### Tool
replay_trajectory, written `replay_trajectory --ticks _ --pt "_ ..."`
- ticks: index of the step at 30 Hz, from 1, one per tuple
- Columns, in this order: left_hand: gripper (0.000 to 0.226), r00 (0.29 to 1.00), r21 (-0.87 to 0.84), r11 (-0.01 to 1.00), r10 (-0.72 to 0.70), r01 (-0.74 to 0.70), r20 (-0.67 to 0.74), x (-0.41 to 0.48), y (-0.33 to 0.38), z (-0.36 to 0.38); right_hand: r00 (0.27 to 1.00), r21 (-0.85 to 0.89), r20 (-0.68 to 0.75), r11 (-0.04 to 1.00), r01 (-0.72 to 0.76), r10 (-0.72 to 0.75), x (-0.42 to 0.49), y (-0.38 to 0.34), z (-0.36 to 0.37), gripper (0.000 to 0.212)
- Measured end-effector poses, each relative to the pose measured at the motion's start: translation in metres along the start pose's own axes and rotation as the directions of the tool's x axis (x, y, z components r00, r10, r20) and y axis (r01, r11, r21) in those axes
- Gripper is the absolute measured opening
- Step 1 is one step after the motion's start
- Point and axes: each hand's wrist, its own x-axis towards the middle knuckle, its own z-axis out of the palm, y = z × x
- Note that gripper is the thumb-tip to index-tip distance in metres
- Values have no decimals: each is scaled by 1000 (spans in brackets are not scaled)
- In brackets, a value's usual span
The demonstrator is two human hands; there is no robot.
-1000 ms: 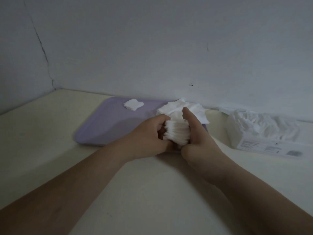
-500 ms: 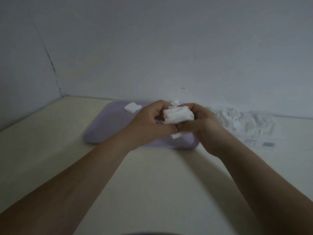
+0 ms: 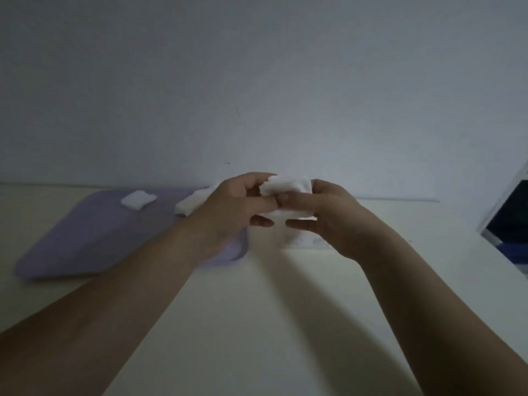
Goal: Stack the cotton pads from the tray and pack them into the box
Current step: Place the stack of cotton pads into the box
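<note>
Since a moment ago both hands have carried the stack of cotton pads (image 3: 287, 187) off the tray and higher, so it now sits in front of the wall, and the view has swung right.

Nearest, two bare forearms reach out over the pale worktop (image 3: 271, 310). The left hand (image 3: 237, 207) and the right hand (image 3: 328, 212) meet in the air, each clamped on one end of the stack, fingers curled over the top and thumbs pressed underneath. The stack lies with its long axis running left to right between the two hands, roughly level. It looks like a soft white block with a slightly ragged left edge; single pads cannot be told apart in the dim light.

Just under and behind the hands a white shape, probably the box (image 3: 297, 235), rests on the worktop, mostly hidden by the fingers and the right wrist. To the left lies the lilac tray (image 3: 85, 238), its right end covered by the left forearm. On it one loose cotton pad (image 3: 138, 199) lies flat near the far edge, and a small heap of pads (image 3: 190, 205) shows beside the left hand. At the far right edge stands a dark screen (image 3: 511, 221). Behind everything is a plain grey wall (image 3: 257, 81).
</note>
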Motion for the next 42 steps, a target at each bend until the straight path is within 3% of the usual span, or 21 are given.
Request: replay_trajectory --ticks 5,6,10,16,19,21,26,31,38,42 --pt "43 1000 1 1000 3 -3 6 23 3 24 971 104 -237 995 10 15 -4 2 -37 68" --pt "43 1000 0 1000 -5 5 13 26 3 27 973 96 -229 995 -8 30 -6 2 -42 70" --pt "36 999 18 1000 -24 24 31 33 -1 35 994 -51 -85 996 -73 69 -11 2 -47 39" --pt "32 999 32 999 -33 32 23 40 -6 42 968 -90 -248 995 -49 25 -11 5 -49 38" --pt "23 994 252 968 33 -7 -100 44 -13 42 911 -121 -411 990 -72 16 -11 2 -60 41" --pt "16 982 466 884 124 -44 -141 46 -20 38 896 -214 -444 966 -143 34 -11 -5 -63 36" --pt "10 993 688 718 109 -105 38 47 -29 42 878 -391 -427 831 -396 217 8 -9 -53 35" --pt "12 992 715 690 116 -112 43 42 -28 47 835 -535 -474 662 -524 279 24 -7 -59 42" --pt "11 997 680 730 78 -64 11 44 -32 43 858 -841 -486 180 -511 167 38 -12 -34 33" --pt "15 996 700 708 85 -90 42 44 -35 41 856 -841 -442 209 -500 268 46 -9 -24 35"
